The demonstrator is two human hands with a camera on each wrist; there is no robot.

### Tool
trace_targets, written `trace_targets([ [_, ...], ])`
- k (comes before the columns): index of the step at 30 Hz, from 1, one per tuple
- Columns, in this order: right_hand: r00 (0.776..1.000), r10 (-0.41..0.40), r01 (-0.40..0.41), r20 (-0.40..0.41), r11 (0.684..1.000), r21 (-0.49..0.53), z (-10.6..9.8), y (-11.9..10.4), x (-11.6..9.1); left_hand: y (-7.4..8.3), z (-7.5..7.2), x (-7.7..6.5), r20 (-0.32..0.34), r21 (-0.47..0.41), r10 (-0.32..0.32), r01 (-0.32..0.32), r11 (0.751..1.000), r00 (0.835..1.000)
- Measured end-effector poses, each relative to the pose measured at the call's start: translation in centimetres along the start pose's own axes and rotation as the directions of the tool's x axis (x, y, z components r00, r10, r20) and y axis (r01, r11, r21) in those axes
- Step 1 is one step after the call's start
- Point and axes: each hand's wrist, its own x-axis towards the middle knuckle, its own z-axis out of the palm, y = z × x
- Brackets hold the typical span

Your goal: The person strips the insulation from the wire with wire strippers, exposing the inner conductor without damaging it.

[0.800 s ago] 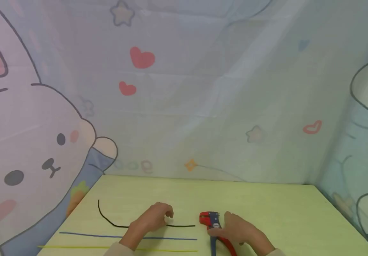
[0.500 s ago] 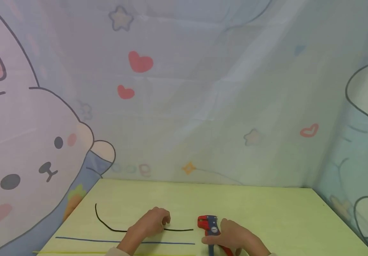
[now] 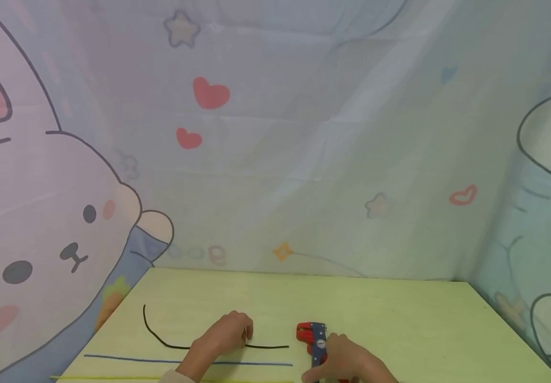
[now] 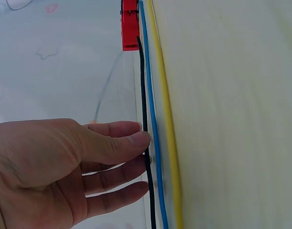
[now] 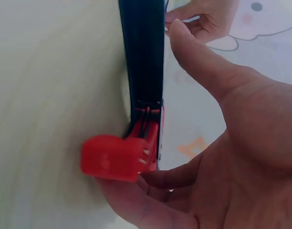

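My left hand (image 3: 225, 335) is at the black wire (image 3: 268, 347); in the left wrist view its thumb (image 4: 140, 139) and index finger pinch around the wire, the other fingertips lying close. Just right of the wire's end lies a wire stripper (image 3: 311, 335) with a red and blue head. Around its handles is my right hand (image 3: 347, 359). Seen from the right wrist, the thumb (image 5: 193, 50) stands straight, a little apart from the dark blue handle (image 5: 145, 52), while the fingers reach beneath the red handle (image 5: 112, 157). How firmly they touch is hidden.
A blue wire (image 3: 136, 359) and a yellow wire (image 3: 108, 377) lie nearer the front, roughly parallel. All rests on a pale yellow table (image 3: 390, 314). Behind it hangs a cloth backdrop (image 3: 333, 133) printed with a rabbit, hearts and stars.
My right hand has slid down from the stripper's head toward its handles. My left hand has stayed near the black wire, whose right end has dipped slightly. The head view has tilted up a little.
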Motion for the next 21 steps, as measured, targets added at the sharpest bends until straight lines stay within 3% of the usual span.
trace_targets([
  [4,1.0,-0.006,0.007,-0.006,0.998,0.066,0.4,0.1,0.0,0.0,0.0,0.0,-0.016,0.016,0.018,-0.018,1.0,1.0],
  [12,0.999,0.026,-0.026,-0.047,1.0,0.013,1.1,0.0,0.6,-0.2,0.2,-0.2,-0.061,0.033,0.01,-0.008,0.999,0.998],
  [17,0.992,0.094,-0.087,-0.084,0.993,0.079,0.7,0.2,1.3,-0.6,0.1,-0.4,-0.068,0.024,0.006,-0.004,1.0,0.998],
  [21,0.986,0.129,-0.107,-0.102,0.975,0.193,-0.2,0.4,1.6,-0.7,-0.2,-0.3,-0.079,0.02,0.012,-0.011,1.0,0.997],
])
